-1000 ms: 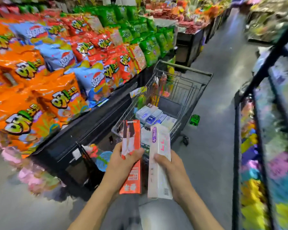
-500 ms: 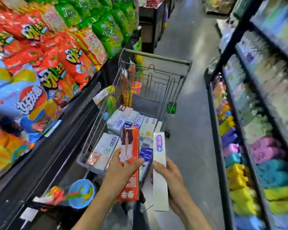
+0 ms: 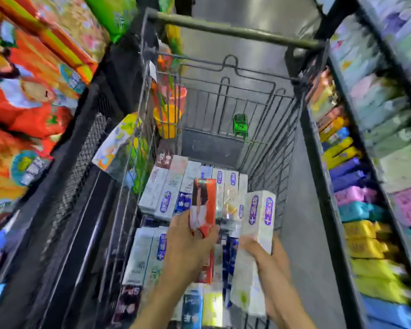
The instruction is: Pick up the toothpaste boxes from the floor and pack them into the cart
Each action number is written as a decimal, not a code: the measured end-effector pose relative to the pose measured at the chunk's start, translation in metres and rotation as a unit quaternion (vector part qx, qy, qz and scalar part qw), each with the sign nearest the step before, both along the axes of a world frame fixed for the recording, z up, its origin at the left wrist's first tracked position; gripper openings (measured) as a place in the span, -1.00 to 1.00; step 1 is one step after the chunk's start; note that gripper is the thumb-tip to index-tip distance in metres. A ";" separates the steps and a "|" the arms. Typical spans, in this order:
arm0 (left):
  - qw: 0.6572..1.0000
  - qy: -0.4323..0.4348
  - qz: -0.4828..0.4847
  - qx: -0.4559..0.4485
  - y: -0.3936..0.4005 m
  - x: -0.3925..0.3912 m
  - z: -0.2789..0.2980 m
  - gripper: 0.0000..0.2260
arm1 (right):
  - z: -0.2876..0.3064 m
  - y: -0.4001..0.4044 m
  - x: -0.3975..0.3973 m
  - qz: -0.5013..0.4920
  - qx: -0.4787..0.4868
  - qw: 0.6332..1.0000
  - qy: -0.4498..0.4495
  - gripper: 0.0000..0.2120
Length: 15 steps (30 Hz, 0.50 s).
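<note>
**Inspector:** Surroundings first, taken from the cart (image 3: 266, 129).

**Assistant:** A wire shopping cart stands in a narrow aisle on a grey floor (image 3: 301, 233). Its handle bar (image 3: 235, 32) is at the far end. Left of the cart is a black display bin (image 3: 76, 186) heaped with orange, red and green snack bags (image 3: 33, 91). Right of the cart, shelving (image 3: 356, 186) carries rows of coloured packs. A small green item (image 3: 240, 125) shows at the cart's far end; what it is, I cannot tell.

**Inspector:** Contents?

**Assistant:** Toothpaste boxes (image 3: 169, 193), mostly white, lie side by side on the cart's bottom.

**Inspector:** The hands?

**Assistant:** Both reach forward over the cart's near end. The left hand (image 3: 190, 248) has fingers curled round 1 orange-red box (image 3: 204, 205), its far end tilted up above the packed row. The right hand (image 3: 268, 262) grips a white box (image 3: 259, 219) lengthwise, at the cart's right side. The picture is blurred; finer finger detail cannot be read.
</note>
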State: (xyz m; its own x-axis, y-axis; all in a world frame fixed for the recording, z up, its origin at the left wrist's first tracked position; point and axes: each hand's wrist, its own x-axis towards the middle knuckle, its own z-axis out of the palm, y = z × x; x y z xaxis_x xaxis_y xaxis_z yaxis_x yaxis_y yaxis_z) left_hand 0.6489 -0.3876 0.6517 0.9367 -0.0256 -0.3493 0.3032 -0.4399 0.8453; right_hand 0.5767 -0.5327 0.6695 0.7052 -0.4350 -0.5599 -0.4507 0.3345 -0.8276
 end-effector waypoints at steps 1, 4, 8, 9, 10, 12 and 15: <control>1.000 0.000 0.011 0.007 -0.004 0.014 -0.015 -0.75 | -0.015 -0.001 0.013 -0.008 -0.009 1.000 0.007 -0.75; 0.999 0.004 0.020 0.035 -0.022 0.051 -0.067 -0.69 | -0.070 -0.010 0.044 -0.011 -0.054 0.998 0.014 -0.86; 0.993 -0.035 -0.033 0.110 -0.040 0.093 -0.131 -0.72 | -0.132 -0.012 0.077 -0.052 -0.069 0.996 0.019 -0.88; 0.990 -0.047 -0.049 0.126 -0.043 0.102 -0.145 -0.72 | -0.142 -0.014 0.083 -0.056 -0.070 0.996 0.017 -0.90; 0.986 -0.063 -0.064 0.141 -0.045 0.110 -0.157 -0.72 | -0.156 -0.018 0.087 -0.051 -0.070 0.996 0.014 -0.90; 0.975 -0.083 -0.093 0.183 -0.048 0.124 -0.177 -0.69 | -0.178 -0.027 0.096 -0.039 -0.080 0.996 0.020 -0.90; 0.940 -0.143 -0.116 0.286 -0.052 0.136 -0.197 -0.53 | -0.201 -0.038 0.108 -0.037 -0.090 0.995 0.021 -0.82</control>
